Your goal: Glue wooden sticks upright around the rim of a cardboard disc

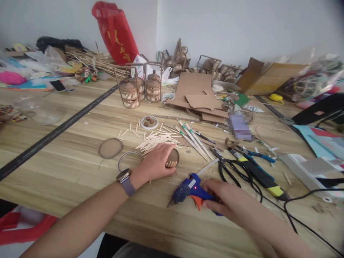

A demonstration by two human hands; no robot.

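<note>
My left hand (154, 165), with a watch on its wrist, curls its fingers and thumb around a small round cardboard base (174, 156) low over the table. A row of short wooden sticks (171, 164) stands along the near rim of that base; my hand hides its left part. My right hand (219, 197) grips a blue hot glue gun (188, 190) by the handle, with fingers near its orange trigger. Its nozzle points down and left, and a red light glows on its side. Just beyond my left hand lies a pile of loose short sticks (154, 141).
Another cardboard disc (110, 148) and a tape ring (130, 153) lie to the left. Black-handled scissors (228, 172), a utility knife (264, 179) and cables are at right. Small lidded stick baskets (153, 87) stand behind, near cardboard sheets (193, 86).
</note>
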